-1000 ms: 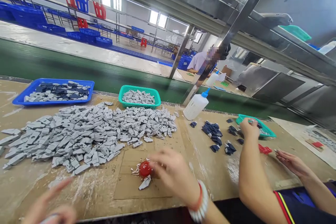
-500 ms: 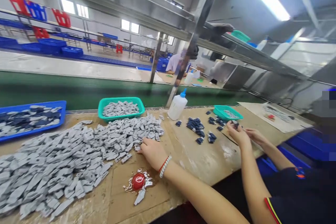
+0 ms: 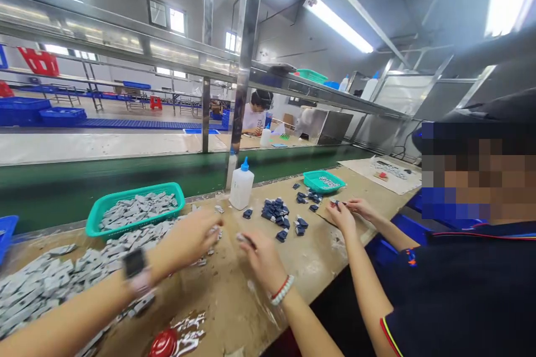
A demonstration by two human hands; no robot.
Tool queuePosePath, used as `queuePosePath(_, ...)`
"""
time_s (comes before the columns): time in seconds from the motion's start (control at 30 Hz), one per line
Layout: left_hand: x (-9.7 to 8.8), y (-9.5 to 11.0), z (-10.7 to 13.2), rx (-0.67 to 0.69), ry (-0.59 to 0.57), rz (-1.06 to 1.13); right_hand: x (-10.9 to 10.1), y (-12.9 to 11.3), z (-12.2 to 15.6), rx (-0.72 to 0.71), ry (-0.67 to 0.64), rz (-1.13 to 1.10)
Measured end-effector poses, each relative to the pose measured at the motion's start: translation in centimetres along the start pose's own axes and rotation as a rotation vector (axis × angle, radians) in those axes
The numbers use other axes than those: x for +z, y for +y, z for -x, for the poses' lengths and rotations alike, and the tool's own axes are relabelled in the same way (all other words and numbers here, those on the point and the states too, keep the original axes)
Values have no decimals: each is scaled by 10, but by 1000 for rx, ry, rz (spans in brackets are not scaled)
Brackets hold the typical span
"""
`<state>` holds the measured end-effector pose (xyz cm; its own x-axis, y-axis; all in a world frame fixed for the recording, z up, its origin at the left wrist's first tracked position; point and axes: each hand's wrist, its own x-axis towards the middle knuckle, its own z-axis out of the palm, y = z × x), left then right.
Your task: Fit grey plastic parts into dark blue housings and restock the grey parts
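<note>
My right hand, with a beaded bracelet at its wrist, pinches a small grey piece with a dark side, above the brown board. To its left, my left hand, wearing a dark watch, reaches over the edge of the heap of grey pieces. Its fingers are bent and blurred, so what they hold, if anything, does not show. A round red blob of glue or paint with white smears lies on the board below.
A green basket of grey pieces stands behind the heap. Beside it are a white bottle with a blue cap and dark pieces in clusters. At right, a co-worker's hands work near another green basket. A metal post rises behind.
My left hand has come into view over the heap. My right hand has left the heap's edge and now holds a small piece further right. The camera view has turned right.
</note>
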<state>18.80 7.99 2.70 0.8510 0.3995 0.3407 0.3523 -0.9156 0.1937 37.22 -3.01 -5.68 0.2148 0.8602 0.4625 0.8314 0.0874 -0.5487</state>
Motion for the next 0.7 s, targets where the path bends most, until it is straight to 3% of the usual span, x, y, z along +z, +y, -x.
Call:
queuePosePath(0.07, 53, 14, -56, 55, -92, 52, -20, 42, 2, 205, 183, 21)
queuePosePath(0.13, 103, 21, -101, 30, -89, 69, -31, 84, 0, 398, 337, 58)
queuePosePath(0.2, 140, 20, -131, -50, -52, 90, -37, 120, -6, 547, 440, 87)
queuePosePath(0.27, 164, 12, -153, -126, -17, 124, -41, 149, -17, 651, 487, 88)
queuePosePath(0.37, 181, -1, -180, -157, 3, 187, -44, 177, -42, 699, 474, 30)
queuePosePath(0.53, 186, -1, -214, -81, -53, 275, -41, 185, -88, 508, 373, -95)
queuePosePath(0.6, 183, 4, -214, -22, -83, 309, -35, 179, -96, 435, 334, -136)
queuePosePath(0.7, 177, 11, -195, 9, -86, 354, -22, 164, -88, 381, 304, -183)
